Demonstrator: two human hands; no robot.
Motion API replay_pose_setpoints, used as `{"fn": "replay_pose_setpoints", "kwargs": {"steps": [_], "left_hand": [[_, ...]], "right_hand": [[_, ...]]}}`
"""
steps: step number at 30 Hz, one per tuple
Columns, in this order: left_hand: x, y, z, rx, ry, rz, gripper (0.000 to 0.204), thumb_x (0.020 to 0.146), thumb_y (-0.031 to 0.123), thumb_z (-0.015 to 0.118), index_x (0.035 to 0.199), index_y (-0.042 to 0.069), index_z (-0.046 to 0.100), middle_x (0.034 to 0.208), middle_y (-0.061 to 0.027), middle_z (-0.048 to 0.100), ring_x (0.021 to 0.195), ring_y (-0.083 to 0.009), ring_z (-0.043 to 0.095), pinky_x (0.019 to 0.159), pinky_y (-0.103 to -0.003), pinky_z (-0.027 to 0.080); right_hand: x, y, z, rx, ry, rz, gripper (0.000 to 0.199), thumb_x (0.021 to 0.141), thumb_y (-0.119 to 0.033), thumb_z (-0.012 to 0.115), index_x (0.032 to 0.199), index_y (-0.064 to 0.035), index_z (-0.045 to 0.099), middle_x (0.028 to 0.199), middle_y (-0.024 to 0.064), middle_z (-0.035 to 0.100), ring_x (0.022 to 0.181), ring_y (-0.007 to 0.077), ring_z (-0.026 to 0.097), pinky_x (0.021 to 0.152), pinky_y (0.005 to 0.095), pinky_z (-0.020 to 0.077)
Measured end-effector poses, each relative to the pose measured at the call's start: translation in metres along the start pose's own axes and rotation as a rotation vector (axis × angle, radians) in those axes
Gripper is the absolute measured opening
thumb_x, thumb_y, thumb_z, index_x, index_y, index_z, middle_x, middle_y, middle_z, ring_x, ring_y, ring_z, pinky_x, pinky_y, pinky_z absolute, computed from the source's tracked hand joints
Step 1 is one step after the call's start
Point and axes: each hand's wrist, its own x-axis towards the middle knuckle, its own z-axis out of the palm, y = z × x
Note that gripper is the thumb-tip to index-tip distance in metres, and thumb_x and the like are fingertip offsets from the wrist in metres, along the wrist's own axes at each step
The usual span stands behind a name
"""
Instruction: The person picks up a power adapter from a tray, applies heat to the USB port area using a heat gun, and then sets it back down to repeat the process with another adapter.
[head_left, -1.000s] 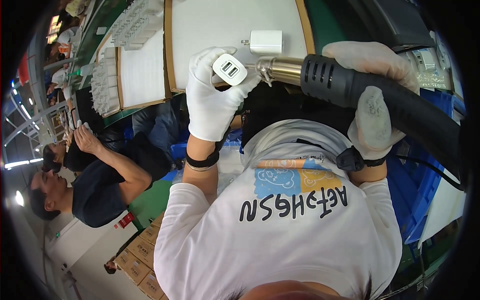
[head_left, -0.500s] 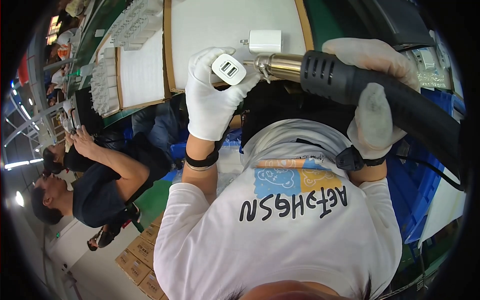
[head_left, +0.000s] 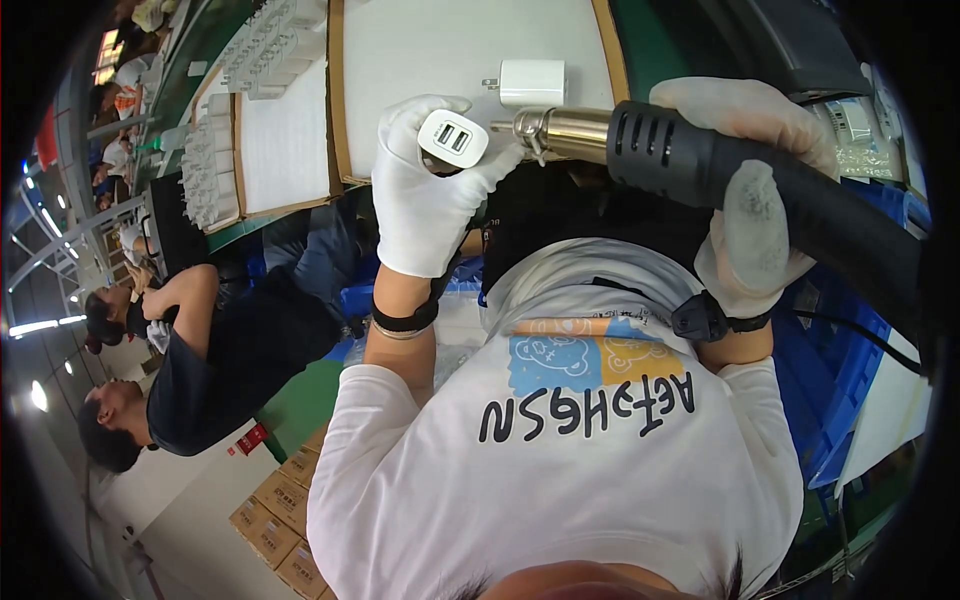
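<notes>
Bright workroom space spreads out behind a green counter (head_left: 655, 45). At its near edge, a white two-port charger (head_left: 453, 139) sits in the left hand (head_left: 425, 220), its port face turned up toward the camera. That gloved hand is partly closed, its digits curled around the charger's sides and gripping it; the wrist is fairly straight, the forearm rising from below. Just right of the left hand, the metal nozzle (head_left: 570, 133) of a black tool (head_left: 668, 150) points at the charger; whether its tip touches, I cannot tell. The right hand (head_left: 752, 235), gloved too, is wrapped around the tool's thick body, thumb on the near side and fingers over the far side, its forearm coming up from below. Beyond the left hand and to its right, a second white charger (head_left: 532, 83) lies on a white board (head_left: 420, 60). Farther left of that hand stand rows of chargers (head_left: 210, 170), and a co-worker in dark clothes (head_left: 235, 370) appears past them. Blue crates (head_left: 835, 400) lie below and right of the right hand.
</notes>
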Motion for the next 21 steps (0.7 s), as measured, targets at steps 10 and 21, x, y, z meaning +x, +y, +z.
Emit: {"fn": "replay_pose_setpoints", "kwargs": {"steps": [10,21], "left_hand": [[0.001,-0.005,-0.001,0.055,0.028,0.078,0.048,0.052,0.005,0.081,0.091,0.008,0.053,0.091,-0.0056,0.049,0.081,-0.0170,0.051,0.072,-0.026,0.044],[-0.003,-0.003,0.014,0.163,0.094,0.237,0.048,0.051,0.001,0.079,0.092,0.007,0.054,0.094,-0.0066,0.049,0.084,-0.0187,0.052,0.072,-0.028,0.045]], "right_hand": [[-0.001,-0.003,0.000,0.040,-0.021,0.017,0.038,0.075,-0.035,0.062,0.085,0.0013,0.055,0.085,0.0172,0.061,0.077,0.0231,0.061,0.073,0.0318,0.0483],[-0.010,-0.001,-0.010,0.017,-0.051,-0.078,0.035,0.075,-0.031,0.062,0.088,0.0011,0.054,0.085,0.0171,0.061,0.078,0.0236,0.060,0.073,0.0328,0.0485]]}}
